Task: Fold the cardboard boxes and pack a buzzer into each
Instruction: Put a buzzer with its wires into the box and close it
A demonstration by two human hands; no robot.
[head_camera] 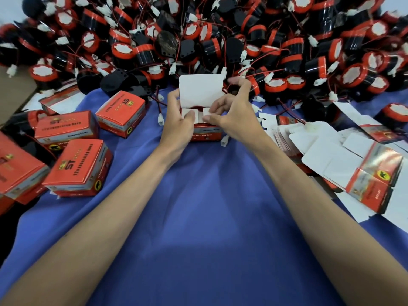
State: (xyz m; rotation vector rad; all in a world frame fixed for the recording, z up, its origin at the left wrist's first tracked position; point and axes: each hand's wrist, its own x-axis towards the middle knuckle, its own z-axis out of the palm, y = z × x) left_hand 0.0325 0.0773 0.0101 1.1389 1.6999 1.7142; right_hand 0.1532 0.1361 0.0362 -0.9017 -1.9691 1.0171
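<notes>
A red cardboard box (206, 134) stands on the blue cloth at centre, its white lid flap (201, 90) raised toward the buzzer pile. Both small side flaps are folded in over the opening. My left hand (180, 120) grips the box's left side, thumb pressing the left side flap. My right hand (231, 113) grips the right side, thumb on the right flap and fingers curled behind the lid. Something red shows inside the box under the lid; a white connector (224, 140) pokes out at the box's lower right. A large heap of black-and-red buzzers (220, 36) fills the far side.
Several closed red boxes (77, 166) lie on the left of the cloth. Flat unfolded box blanks (353, 164) are stacked on the right. A brown cardboard sheet (15, 91) sits at the far left. Loose wires and white connectors (160, 120) trail near the held box.
</notes>
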